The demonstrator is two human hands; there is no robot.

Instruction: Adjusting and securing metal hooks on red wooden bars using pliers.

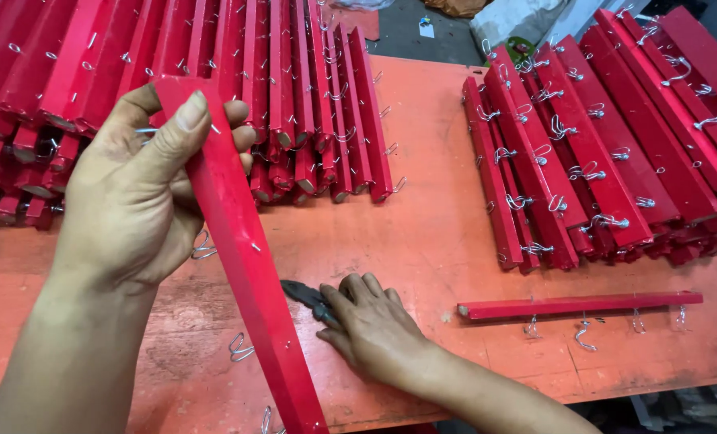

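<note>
Right now the left hand is clenched round one red wooden bar, thumb pressed flat along its upper end in the upper left of the frame, fingers wrapped behind; the bar slants down from there to the bottom centre, tilted above the orange table. Small wire hooks stick out of the bar's edge; I can make out at least two, one just under the palm. Lower centre, the right hand lies palm-down on the table, fingers curled loosely over a dark pair of pliers, whose nose pokes out to the left; whether it truly grips them I cannot tell. One loose bent wire lies on the table at lower left, beside the held bar. A single hooked bar lies flat at lower right, with four hooks showing. Two big stacks of red bars stand behind: one stack at upper left, another at upper right, too many to count.
</note>
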